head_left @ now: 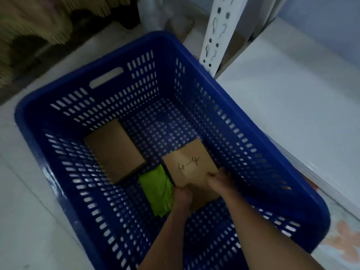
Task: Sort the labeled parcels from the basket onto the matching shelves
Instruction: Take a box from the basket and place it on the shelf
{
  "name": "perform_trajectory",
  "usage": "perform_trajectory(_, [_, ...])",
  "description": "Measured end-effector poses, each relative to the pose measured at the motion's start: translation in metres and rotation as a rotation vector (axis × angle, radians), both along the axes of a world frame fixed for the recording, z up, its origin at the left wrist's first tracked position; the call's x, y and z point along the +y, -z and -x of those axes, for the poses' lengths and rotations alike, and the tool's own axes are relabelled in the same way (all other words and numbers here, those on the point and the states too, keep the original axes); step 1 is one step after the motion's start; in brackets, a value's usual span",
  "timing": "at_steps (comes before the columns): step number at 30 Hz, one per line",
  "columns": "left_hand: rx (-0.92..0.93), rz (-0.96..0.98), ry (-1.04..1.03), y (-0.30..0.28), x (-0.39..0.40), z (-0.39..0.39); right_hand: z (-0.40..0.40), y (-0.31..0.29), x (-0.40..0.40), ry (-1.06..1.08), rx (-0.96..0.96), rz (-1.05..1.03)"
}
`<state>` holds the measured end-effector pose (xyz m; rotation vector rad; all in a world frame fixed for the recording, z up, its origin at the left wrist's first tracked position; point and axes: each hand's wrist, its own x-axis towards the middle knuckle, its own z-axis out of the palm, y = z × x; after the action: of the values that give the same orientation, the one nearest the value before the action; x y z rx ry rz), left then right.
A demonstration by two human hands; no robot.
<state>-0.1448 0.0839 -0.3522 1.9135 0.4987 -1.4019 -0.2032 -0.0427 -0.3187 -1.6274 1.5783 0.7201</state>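
A blue perforated basket (58, 145) stands on the floor below me. Inside it both my hands hold a brown cardboard parcel (189, 162) marked "4-4" in black pen. My left hand (182, 197) grips its near left edge. My right hand (218, 179) grips its near right corner, with the thumb on top. A second brown parcel (114, 151) lies flat on the basket floor to the left, with no label showing. A green soft parcel (157, 191) lies between them, partly under my left hand.
A white slotted shelf post (216, 34) rises just beyond the basket's right far corner. A pale shelf surface (292, 98) stretches to the right. Dark bundled material (39, 26) lies at the upper left. Pale floor (23, 221) surrounds the basket.
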Motion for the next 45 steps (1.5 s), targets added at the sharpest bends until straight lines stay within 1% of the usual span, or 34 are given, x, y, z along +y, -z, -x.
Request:
perform_trajectory(2, [0.012, -0.009, -0.031, -0.034, 0.008, -0.003, 0.004, -0.028, 0.005, 0.096, -0.096, 0.012])
perform_trajectory(3, [0.025, -0.007, -0.084, -0.055, 0.013, -0.006, 0.006, -0.047, 0.008, 0.144, -0.154, 0.003])
perform_trajectory(4, [0.061, -0.02, -0.145, -0.084, 0.017, -0.011, 0.008, -0.07, 0.011, 0.193, -0.206, -0.014])
perform_trajectory(6, [0.044, -0.02, -0.196, -0.153, 0.021, -0.025, 0.01, -0.132, 0.022, 0.267, -0.288, -0.021])
perform_trajectory(8, [-0.029, 0.007, -0.147, -0.218, 0.028, -0.04, 0.012, -0.194, 0.036, 0.35, -0.343, -0.038])
perform_trajectory(10, [-0.098, 0.04, -0.075, -0.301, 0.038, -0.055, 0.011, -0.274, 0.052, 0.412, -0.415, -0.045])
perform_trajectory(12, [-0.179, 0.08, 0.017, -0.384, 0.049, -0.069, 0.008, -0.357, 0.065, 0.411, -0.517, -0.079])
perform_trajectory(16, [-0.354, 0.165, 0.134, -0.553, 0.068, -0.087, 0.001, -0.522, 0.071, 0.464, -0.673, -0.224])
perform_trajectory(19, [-0.459, 0.245, 0.203, -0.667, 0.071, -0.089, 0.005, -0.626, 0.066, 0.469, -0.792, -0.288])
perform_trajectory(21, [-0.467, 0.267, 0.24, -0.733, 0.071, -0.083, 0.011, -0.688, 0.062, 0.433, -0.859, -0.255])
perform_trajectory(23, [-0.506, 0.327, 0.297, -0.781, 0.069, -0.074, 0.018, -0.737, 0.057, 0.403, -0.925, -0.167])
perform_trajectory(26, [-0.564, 0.422, 0.306, -0.827, 0.062, -0.066, 0.028, -0.781, 0.051, 0.438, -1.025, -0.121])
perform_trajectory(28, [-0.601, 0.498, 0.284, -0.849, 0.054, -0.063, 0.039, -0.799, 0.046, 0.462, -1.091, -0.129])
perform_trajectory(30, [-0.633, 0.585, 0.307, -0.866, 0.046, -0.059, 0.05, -0.816, 0.044, 0.452, -1.13, -0.111])
perform_trajectory(33, [-0.619, 0.752, 0.424, -0.886, 0.031, -0.049, 0.071, -0.833, 0.048, 0.479, -1.143, -0.058])
perform_trajectory(35, [-0.59, 0.846, 0.496, -0.892, 0.017, -0.045, 0.089, -0.843, 0.05, 0.53, -1.139, 0.022])
perform_trajectory(38, [-0.506, 0.959, 0.597, -0.893, -0.003, -0.037, 0.117, -0.859, 0.064, 0.555, -1.06, 0.177])
perform_trajectory(40, [-0.449, 0.973, 0.703, -0.89, -0.018, -0.019, 0.143, -0.864, 0.083, 0.624, -0.974, 0.293])
perform_trajectory(43, [-0.382, 0.995, 0.969, -0.887, -0.032, 0.024, 0.188, -0.865, 0.122, 0.827, -0.95, 0.45])
perform_trajectory(45, [-0.321, 1.043, 1.108, -0.89, -0.033, 0.062, 0.219, -0.871, 0.152, 0.943, -0.909, 0.527])
